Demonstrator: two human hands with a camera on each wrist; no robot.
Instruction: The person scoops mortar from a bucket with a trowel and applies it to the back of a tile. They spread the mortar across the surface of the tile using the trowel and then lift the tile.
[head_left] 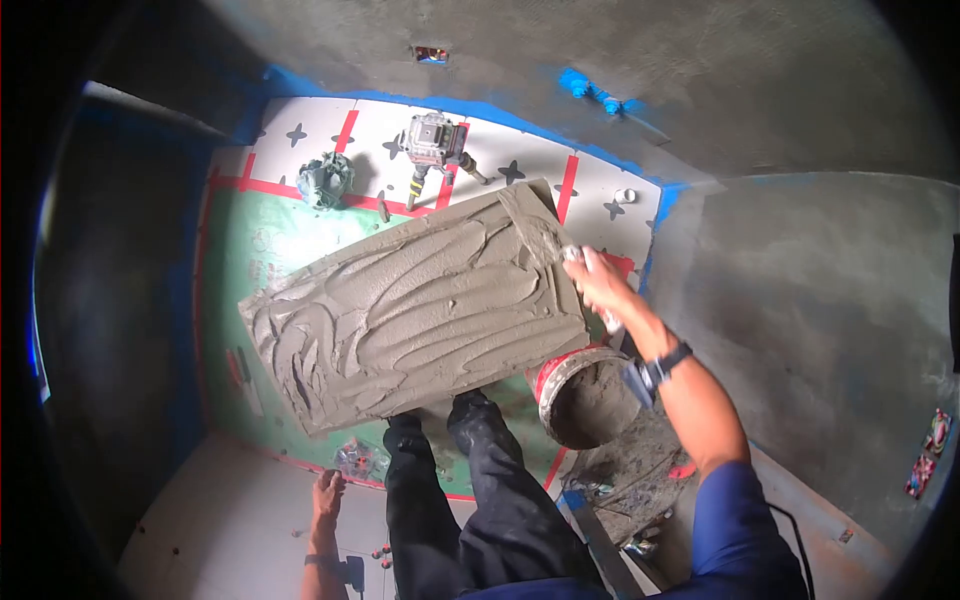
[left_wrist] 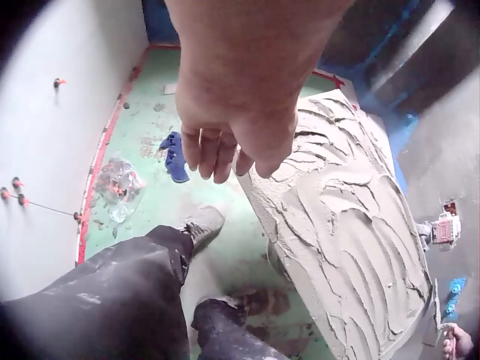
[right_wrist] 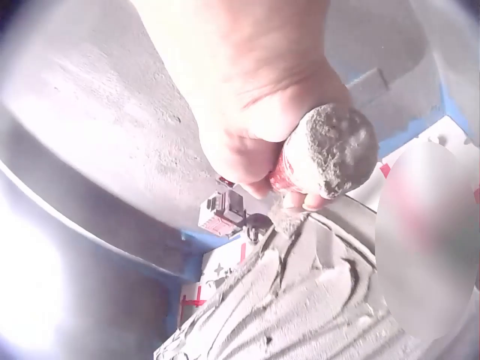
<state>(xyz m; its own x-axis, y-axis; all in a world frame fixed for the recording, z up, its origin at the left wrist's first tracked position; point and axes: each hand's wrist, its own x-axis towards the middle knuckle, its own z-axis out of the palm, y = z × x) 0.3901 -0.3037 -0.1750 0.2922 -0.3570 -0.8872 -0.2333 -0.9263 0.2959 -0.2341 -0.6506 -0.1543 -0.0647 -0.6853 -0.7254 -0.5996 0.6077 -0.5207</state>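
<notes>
A large rectangular slab [head_left: 430, 310] lies tilted across the floor, its top coated in wet grey mortar with curved ridges. At its far right corner my right hand [head_left: 605, 285] grips the handle of a trowel [right_wrist: 334, 150]; the handle's end is crusted with mortar. The trowel's blade is mostly hidden, close over the mortar's edge. My left hand [head_left: 327, 497] hangs at the near left with its fingers loosely curled, holding nothing. In the left wrist view, the left hand [left_wrist: 236, 135] overlaps the slab's near edge.
A bucket of mortar [head_left: 548, 385] stands beside the slab's right end. Behind the slab are a battery-powered device on legs [head_left: 432, 140] and a crumpled bag [head_left: 325, 180]. A red-handled tool [head_left: 243, 382] lies left. A clear plastic bag [head_left: 362, 460] lies near my feet.
</notes>
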